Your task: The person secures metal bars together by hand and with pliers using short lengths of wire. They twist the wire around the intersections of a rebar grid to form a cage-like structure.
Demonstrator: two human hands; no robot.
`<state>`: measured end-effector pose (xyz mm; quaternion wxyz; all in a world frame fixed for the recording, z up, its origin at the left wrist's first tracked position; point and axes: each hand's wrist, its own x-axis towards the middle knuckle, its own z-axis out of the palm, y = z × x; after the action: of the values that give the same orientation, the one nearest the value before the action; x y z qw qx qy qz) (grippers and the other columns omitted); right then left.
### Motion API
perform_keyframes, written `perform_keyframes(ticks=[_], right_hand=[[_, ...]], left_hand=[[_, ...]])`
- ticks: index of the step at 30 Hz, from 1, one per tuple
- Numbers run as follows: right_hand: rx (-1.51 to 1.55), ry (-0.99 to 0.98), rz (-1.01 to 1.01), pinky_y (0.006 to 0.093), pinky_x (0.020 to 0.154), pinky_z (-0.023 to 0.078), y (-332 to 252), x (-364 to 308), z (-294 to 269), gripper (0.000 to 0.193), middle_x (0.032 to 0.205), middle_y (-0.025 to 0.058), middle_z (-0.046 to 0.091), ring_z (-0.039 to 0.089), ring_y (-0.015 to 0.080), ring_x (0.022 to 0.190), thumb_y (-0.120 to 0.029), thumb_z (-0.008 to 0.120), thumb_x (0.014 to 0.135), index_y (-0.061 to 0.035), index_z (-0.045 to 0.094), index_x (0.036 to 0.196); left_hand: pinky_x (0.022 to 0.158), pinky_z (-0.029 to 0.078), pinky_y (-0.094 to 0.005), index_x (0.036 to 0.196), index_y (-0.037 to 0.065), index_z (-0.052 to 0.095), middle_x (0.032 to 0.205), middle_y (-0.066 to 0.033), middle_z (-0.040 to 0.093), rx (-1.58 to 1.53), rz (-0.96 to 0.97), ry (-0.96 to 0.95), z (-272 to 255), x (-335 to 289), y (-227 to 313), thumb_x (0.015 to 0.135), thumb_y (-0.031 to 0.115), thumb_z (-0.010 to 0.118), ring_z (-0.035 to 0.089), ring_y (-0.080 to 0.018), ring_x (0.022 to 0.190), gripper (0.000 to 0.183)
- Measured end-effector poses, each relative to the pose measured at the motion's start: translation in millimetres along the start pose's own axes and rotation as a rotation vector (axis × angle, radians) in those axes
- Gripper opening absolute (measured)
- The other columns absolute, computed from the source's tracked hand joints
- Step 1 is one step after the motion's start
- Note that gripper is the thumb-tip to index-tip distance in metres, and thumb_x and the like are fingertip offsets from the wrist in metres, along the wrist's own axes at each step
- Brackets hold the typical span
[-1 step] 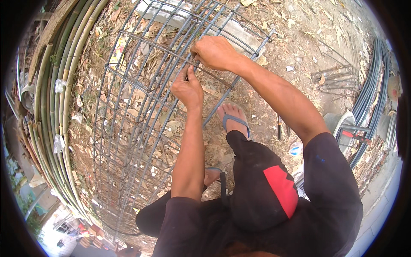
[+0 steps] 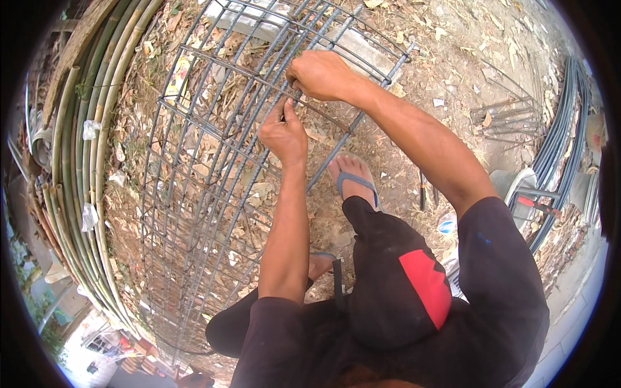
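A long cage of steel reinforcing bars (image 2: pixel 248 147) runs from the top of the view down to the lower left, with square stirrups crossing its long bars. My left hand (image 2: pixel 284 134) is at its upper part, thumb and fingers closed around a spot where a stirrup meets a long bar. Just above it, my right hand (image 2: pixel 325 76) is curled with the fingertips turned down against the same crossing. Whatever lies between the fingers of either hand is hidden or too small to make out.
Bamboo poles (image 2: pixel 103 149) lie along the left. Pale blocks (image 2: pixel 365 53) sit under the cage's far end. At right are bundled dark rods (image 2: pixel 561 149), a bucket (image 2: pixel 517 181), a red-handled tool (image 2: pixel 538 207) and loose stirrups (image 2: pixel 508 121). My sandalled foot (image 2: pixel 354 181) stands beside the cage.
My right hand has shifted very slightly up and to the left. The left hand and the cage look the same.
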<state>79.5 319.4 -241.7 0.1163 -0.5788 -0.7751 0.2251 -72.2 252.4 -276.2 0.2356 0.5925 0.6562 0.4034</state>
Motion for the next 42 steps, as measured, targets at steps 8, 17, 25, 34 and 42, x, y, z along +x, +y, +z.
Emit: perform_keyframes(ticks=[8,17,25,34,42], right_hand=[[-0.051,-0.385,0.065,0.049,0.075,0.056,-17.4,45.2,-10.5,0.017,0.09,0.0137,0.076,0.073,0.0347,0.091,-0.013,0.072,0.076,-0.0097,0.079,0.09],[-0.052,-0.519,0.046,0.0472,0.083,0.054,5.0,37.1,-0.7,0.026,0.107,0.0143,0.076,0.071,0.0319,0.104,-0.017,0.071,0.082,-0.0046,0.077,0.104],[0.261,0.538,0.304,0.0468,0.09,0.052,-4.0,-69.8,42.5,0.035,0.114,0.0152,0.07,0.065,0.0334,0.104,-0.034,0.067,0.093,-0.0014,0.072,0.105],[0.316,0.064,0.159,0.0478,0.091,0.054,28.7,-48.8,48.0,0.042,0.117,0.016,0.071,0.068,0.0382,0.106,-0.035,0.075,0.087,-0.0081,0.072,0.119],[0.286,0.196,-0.007,0.0495,0.084,0.054,9.3,-52.1,37.6,0.027,0.101,0.0171,0.071,0.067,0.0401,0.1,-0.026,0.07,0.086,-0.0035,0.072,0.102]], left_hand=[[0.071,0.056,-0.0401,0.096,0.0,0.08,0.084,-0.0193,0.076,0.255,0.18,-0.007,-5.1,-5.4,-0.1,0.088,0.014,0.075,0.075,-0.0321,0.075,0.016],[0.07,0.055,-0.0431,0.094,0.001,0.078,0.086,-0.0184,0.076,0.175,0.021,-0.018,-0.8,2.5,13.4,0.087,0.019,0.076,0.073,-0.0342,0.074,0.02],[0.068,0.055,-0.0425,0.094,0.001,0.077,0.083,-0.0179,0.076,0.157,0.01,-0.019,-0.2,4.2,8.4,0.087,0.019,0.075,0.073,-0.0339,0.073,0.02],[0.067,0.054,-0.0418,0.09,0.0,0.077,0.081,-0.0174,0.075,0.126,-0.014,-0.005,0.2,4.6,15.2,0.086,0.017,0.076,0.072,-0.0313,0.071,0.018],[0.067,0.055,-0.0413,0.093,-0.002,0.077,0.082,-0.0174,0.076,0.122,-0.047,-0.018,-1.8,6.9,13.9,0.085,0.016,0.078,0.073,-0.0302,0.072,0.019]])
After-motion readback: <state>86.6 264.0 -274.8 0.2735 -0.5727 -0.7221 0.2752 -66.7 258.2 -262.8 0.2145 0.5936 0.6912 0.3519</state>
